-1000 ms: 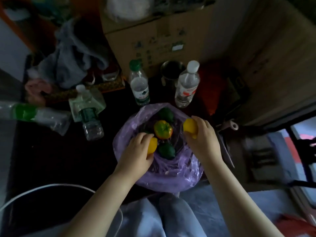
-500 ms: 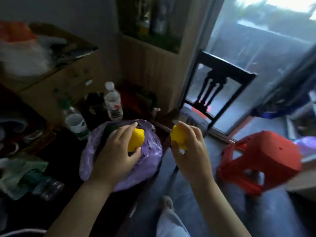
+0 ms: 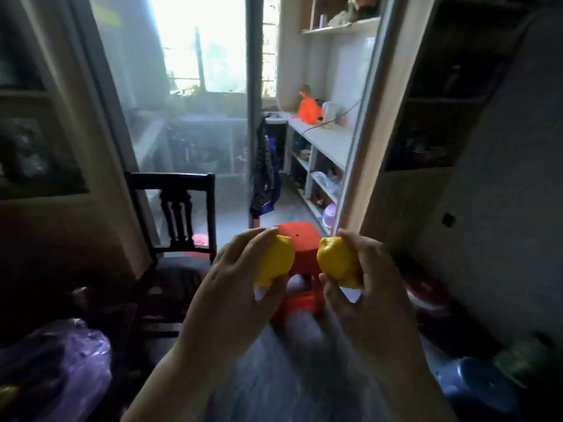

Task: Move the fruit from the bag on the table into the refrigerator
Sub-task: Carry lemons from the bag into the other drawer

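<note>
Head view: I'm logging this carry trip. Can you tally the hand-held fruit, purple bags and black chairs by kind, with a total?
Yellow fruit: 2, the left fruit gripped by the left hand, the right fruit by the right hand
Purple bag: 1
Black chair: 1
Total: 4

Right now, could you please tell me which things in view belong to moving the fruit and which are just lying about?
Part of the job: left lemon, held by the left hand; right lemon, held by the right hand; purple bag, lower left. No refrigerator in view.
Lying about: red stool, dark chair, orange bag far back, blue basin.
</note>
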A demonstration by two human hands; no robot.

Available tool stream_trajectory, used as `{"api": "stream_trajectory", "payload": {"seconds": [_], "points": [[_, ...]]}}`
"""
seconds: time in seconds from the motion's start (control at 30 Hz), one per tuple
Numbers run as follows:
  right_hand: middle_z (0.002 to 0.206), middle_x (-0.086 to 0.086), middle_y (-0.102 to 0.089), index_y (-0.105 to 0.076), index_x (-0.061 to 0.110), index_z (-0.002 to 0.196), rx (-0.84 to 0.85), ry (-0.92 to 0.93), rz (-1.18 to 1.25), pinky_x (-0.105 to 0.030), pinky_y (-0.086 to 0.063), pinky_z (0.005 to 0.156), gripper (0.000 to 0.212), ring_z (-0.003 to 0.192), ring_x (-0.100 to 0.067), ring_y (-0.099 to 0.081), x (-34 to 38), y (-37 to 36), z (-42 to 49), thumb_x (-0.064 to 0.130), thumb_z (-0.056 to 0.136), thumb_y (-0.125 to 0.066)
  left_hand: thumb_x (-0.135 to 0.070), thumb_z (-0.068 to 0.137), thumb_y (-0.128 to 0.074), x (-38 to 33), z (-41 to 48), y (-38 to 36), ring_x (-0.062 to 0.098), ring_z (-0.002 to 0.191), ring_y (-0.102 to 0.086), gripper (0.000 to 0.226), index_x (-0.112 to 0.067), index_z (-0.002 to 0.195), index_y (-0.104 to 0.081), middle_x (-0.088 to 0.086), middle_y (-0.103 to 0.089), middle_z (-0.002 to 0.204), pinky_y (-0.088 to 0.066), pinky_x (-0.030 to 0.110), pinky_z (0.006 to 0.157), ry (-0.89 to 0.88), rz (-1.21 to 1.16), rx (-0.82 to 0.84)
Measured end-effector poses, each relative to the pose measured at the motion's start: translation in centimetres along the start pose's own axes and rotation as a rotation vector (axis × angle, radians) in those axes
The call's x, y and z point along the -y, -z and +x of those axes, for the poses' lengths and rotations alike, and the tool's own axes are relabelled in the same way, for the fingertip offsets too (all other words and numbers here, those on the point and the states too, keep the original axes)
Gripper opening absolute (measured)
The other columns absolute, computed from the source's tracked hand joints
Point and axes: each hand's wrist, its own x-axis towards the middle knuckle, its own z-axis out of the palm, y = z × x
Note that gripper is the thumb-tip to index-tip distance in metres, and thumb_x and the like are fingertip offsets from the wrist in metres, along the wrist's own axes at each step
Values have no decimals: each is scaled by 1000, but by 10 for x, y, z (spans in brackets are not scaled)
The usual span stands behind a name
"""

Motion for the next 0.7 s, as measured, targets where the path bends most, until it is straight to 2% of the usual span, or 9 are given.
{"api": "stream_trajectory", "payload": {"seconds": [0.1, 0.17, 0.27, 0.37, 0.47, 0.53, 0.6, 0.7], "points": [[124, 21, -40, -42, 32, 131, -71, -64, -104, -33, -46, 94, 56, 114, -2, -45, -36, 85, -21, 36, 79, -64, -33, 81, -63, -73, 18, -49, 12, 113, -51, 52, -28, 130, -48, -10, -48, 129, -50, 28, 85, -89, -126, 74], [121, 28, -35, -40, 36, 130, -121, -119, -194, -31, -46, 92, 57, 111, 3, -41, -58, 141, -39, 33, 80, -67, -30, 81, -68, -124, 24, -83, 13, 112, -51, 54, -28, 132, -48, -9, -49, 130, -50, 26, 82, -146, -174, 118], [127, 20, -42, -43, 34, 131, -197, -196, -297, -24, -42, 89, 56, 111, 3, -40, -84, 218, -73, 32, 82, -68, -30, 80, -69, -196, 20, -129, 2, 109, -44, 57, -28, 132, -48, -17, -46, 129, -46, 19, 82, -236, -244, 176], [131, 17, -45, -43, 34, 133, -235, -270, -376, -13, -36, 83, 55, 111, 2, -42, -98, 277, -105, 42, 82, -62, -29, 81, -70, -258, 8, -165, 8, 116, -47, 59, -26, 135, -47, -12, -47, 132, -44, 23, 88, -300, -334, 237], [130, 13, -46, -45, 30, 133, -311, -296, -456, -22, -40, 91, 57, 115, -5, -45, -111, 324, -135, 41, 81, -64, -38, 80, -62, -313, -5, -192, 12, 117, -49, 58, -25, 135, -47, -10, -48, 132, -42, 21, 90, -377, -391, 274], [129, 12, -45, -43, 30, 132, -344, -314, -516, -22, -40, 91, 59, 114, -5, -44, -116, 349, -153, 35, 80, -69, -43, 80, -57, -344, -14, -206, 9, 115, -47, 58, -26, 135, -45, -9, -48, 131, -37, 14, 88, -419, -425, 293], [127, 10, -45, -40, 30, 132, -372, -321, -592, -17, -36, 88, 60, 111, -3, -42, -120, 371, -169, 34, 80, -70, -48, 81, -53, -371, -23, -216, 6, 115, -44, 59, -28, 136, -43, -10, -48, 132, -32, 11, 87, -457, -455, 317], [126, 4, -50, -44, 26, 131, -428, -369, -649, -6, -29, 85, 54, 109, -1, -40, -123, 400, -192, 37, 83, -65, -49, 81, -51, -404, -34, -228, 9, 117, -46, 60, -29, 136, -41, -11, -47, 132, -31, 11, 87, -519, -495, 372]]}}
